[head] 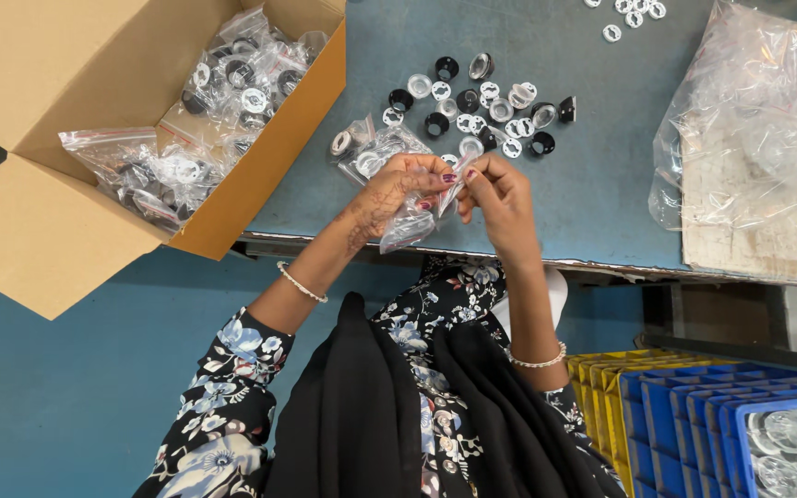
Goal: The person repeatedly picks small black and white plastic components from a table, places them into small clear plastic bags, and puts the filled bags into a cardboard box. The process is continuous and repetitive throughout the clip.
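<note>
Head view looks straight down on a person at a blue table [601,184]. Both hands meet near the table's front edge, pinching a small clear plastic bag [414,221] between them. The left hand [397,189] has its fingertips closed on the bag's top from the nine o'clock side, and the right hand [498,198] has thumb and forefinger clamped on the same top edge from three o'clock. The bag hangs down toward six o'clock, just over the table edge.

At twelve o'clock from the hands lies a scatter of small black and white round parts [481,106], with another small filled bag [366,152] just beside the left hand. At ten o'clock an open cardboard box [39,101] holds more filled bags [196,129]. At three o'clock sits a large crumpled plastic sheet [749,120]. Blue and yellow crates [694,406] stand at five o'clock.
</note>
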